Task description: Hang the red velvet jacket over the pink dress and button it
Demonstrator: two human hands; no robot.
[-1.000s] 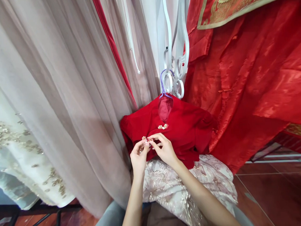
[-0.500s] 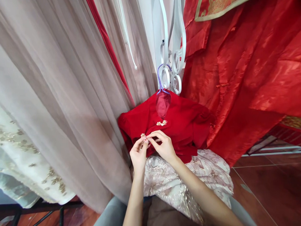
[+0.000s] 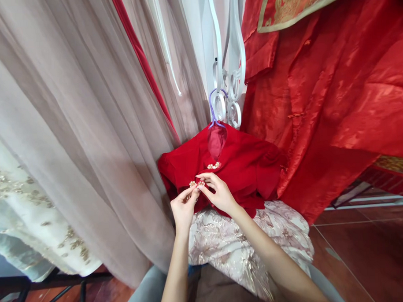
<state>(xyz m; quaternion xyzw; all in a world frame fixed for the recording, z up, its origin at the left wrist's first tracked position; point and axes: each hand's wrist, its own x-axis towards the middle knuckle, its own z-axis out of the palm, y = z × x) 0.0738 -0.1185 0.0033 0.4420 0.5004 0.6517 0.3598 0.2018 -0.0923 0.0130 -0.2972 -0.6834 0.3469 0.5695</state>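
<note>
A red velvety garment (image 3: 241, 163) hangs in front of me on a purple hanger (image 3: 212, 107), its upper end by a white scrolled frame. At its neckline sits a gold-and-white flower clasp (image 3: 214, 166), joined across the front. Lower down, both hands meet at a second flower clasp (image 3: 192, 184). My left hand (image 3: 183, 211) pinches its left side. My right hand (image 3: 220, 193) pinches its right flower between thumb and fingers. The two halves are close together; fingertips hide whether they are joined. Below the left fingers, more flower pieces show partly.
Pale sheer fabric (image 3: 88, 128) hangs close on the left, beside an embroidered white garment (image 3: 35, 218). A red satin garment (image 3: 302, 121) hangs on the right. White patterned fabric (image 3: 231, 242) lies over my lap. The white metal frame (image 3: 234, 79) stands behind the hanger.
My right thumb and fingers have shifted, exposing a flower between them that was covered before. Both hands remain at the same clasp; the view has moved slightly.
</note>
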